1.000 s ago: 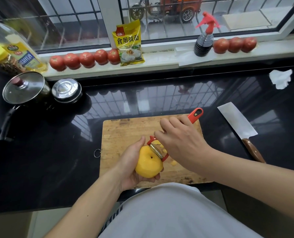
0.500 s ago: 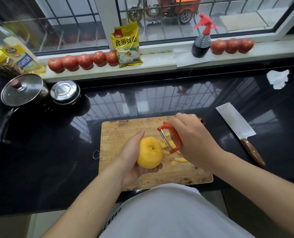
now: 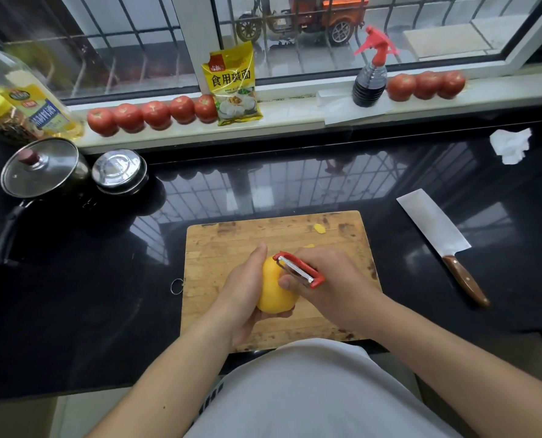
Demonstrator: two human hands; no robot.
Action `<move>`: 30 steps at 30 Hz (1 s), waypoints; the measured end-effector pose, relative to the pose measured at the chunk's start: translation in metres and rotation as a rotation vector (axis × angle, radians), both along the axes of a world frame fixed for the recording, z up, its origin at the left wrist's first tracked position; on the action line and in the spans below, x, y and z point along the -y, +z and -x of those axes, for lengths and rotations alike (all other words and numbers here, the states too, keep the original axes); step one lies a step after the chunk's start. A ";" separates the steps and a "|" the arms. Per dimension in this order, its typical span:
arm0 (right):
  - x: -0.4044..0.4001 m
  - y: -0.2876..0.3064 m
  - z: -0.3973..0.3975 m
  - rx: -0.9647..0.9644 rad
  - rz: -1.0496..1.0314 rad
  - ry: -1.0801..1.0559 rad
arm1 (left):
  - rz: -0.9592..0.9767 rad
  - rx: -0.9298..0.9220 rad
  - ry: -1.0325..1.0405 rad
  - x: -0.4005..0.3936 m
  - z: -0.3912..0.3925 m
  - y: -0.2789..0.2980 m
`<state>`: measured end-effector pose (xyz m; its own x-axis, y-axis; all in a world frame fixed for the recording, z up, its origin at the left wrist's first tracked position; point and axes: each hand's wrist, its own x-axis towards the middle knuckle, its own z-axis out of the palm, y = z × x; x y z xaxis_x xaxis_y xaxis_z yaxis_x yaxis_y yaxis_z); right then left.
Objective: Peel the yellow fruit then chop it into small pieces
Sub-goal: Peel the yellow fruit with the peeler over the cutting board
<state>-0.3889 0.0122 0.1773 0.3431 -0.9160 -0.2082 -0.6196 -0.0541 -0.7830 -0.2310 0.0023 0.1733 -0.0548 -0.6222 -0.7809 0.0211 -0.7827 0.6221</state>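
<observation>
Peeling | my left hand [image 3: 244,295] grips fruit [image 3: 274,290] over board [image 3: 219,248] | right hand [image 3: 336,286] grips peeler [image 3: 299,269], back on top since last stroke | chopping not begun

Left grip [image 3: 244,289] cupped, right grip [image 3: 336,282] clenched.
</observation>
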 end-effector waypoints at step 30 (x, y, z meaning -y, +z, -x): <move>0.010 -0.078 0.047 -0.480 -0.107 -0.470 | -0.021 -0.524 0.279 -0.005 -0.014 -0.009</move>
<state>-0.4355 0.0024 0.0988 -0.2399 -0.9110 -0.3354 -0.8387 0.3685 -0.4010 -0.2172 0.0072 0.1648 -0.2727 -0.6534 -0.7062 0.5284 -0.7151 0.4576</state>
